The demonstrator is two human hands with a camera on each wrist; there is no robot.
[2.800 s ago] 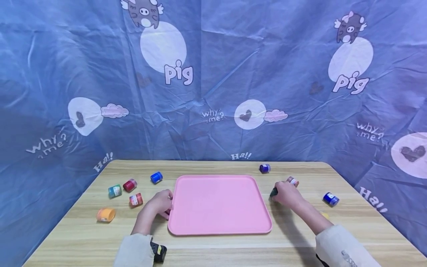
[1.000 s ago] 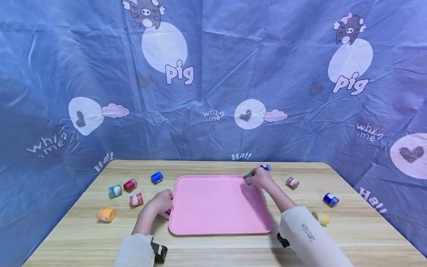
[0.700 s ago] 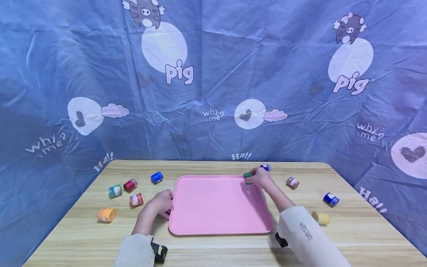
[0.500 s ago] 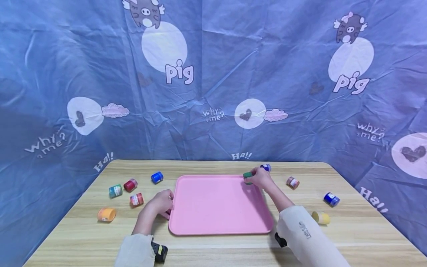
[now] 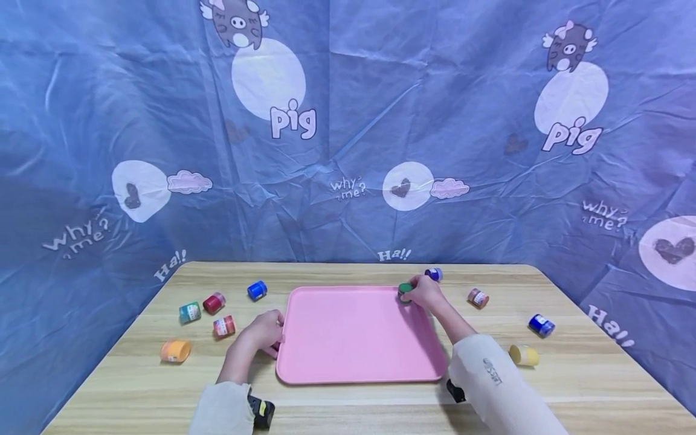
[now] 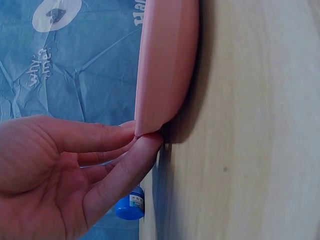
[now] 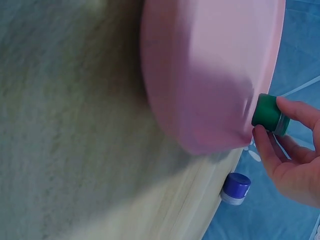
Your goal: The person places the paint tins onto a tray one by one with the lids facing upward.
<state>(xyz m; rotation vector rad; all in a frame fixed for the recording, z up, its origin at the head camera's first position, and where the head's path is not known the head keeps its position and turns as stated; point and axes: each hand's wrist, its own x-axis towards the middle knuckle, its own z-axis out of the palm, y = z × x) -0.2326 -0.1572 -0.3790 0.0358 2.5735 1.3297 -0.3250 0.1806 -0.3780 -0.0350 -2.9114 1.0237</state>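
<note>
A pink tray (image 5: 359, 338) lies on the table in the middle of the head view. Its left rim is pinched by my left hand (image 5: 263, 331); in the left wrist view, the thumb and a finger meet at the edge of the tray (image 6: 167, 60). At the tray's back right corner, my right hand (image 5: 426, 293) holds a small green paint jar (image 5: 405, 292). The right wrist view has the thumb and fingers around the green jar (image 7: 267, 114), near the tray's inner wall. Whether the jar's base touches the tray is hard to tell.
Left of the tray lie blue (image 5: 257, 290), dark red (image 5: 214, 302), teal (image 5: 190, 312), red (image 5: 224, 327) and orange (image 5: 176, 350) jars. To its right are purple-blue (image 5: 434, 274), brownish (image 5: 478, 298), dark blue (image 5: 541, 325) and yellow (image 5: 524, 355) ones. A blue curtain (image 5: 348, 151) hangs behind.
My right hand has carried the green jar from the table right of the tray to its back right corner, and the jar has turned from tilted to upright. The left hand stays at the rim.
</note>
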